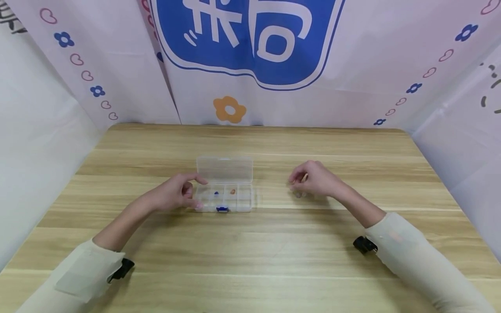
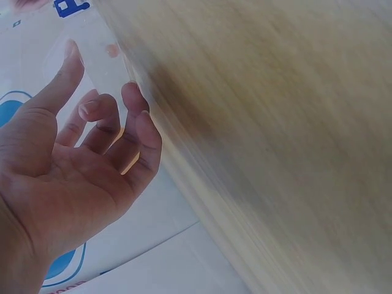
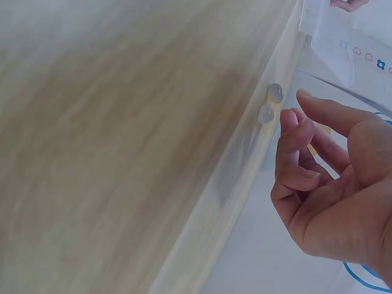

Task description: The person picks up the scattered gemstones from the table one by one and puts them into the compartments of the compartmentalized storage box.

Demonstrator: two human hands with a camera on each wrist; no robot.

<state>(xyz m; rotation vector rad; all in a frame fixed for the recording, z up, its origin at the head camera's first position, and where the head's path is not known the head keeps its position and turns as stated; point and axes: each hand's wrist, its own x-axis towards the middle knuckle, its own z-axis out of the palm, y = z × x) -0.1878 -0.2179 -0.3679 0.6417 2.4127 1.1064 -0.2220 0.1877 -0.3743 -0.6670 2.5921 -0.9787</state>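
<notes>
Wooden surface (image 1: 235,261). Left hand (image 1: 172,194) grips plastic box (image 1: 228,201) by edges; right hand (image 1: 313,179), pinch unclosed, near clear beads (image 3: 275,93): likely light, slippery, best pinched around sides.

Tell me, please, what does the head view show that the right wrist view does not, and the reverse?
Only the head view: the blue piece and orange piece in separate compartments of the clear box, and its blue catch.
Only the right wrist view: the palm of the right hand.
Both: that hand, two clear round pieces, the wooden table and at least part of the box.
</notes>
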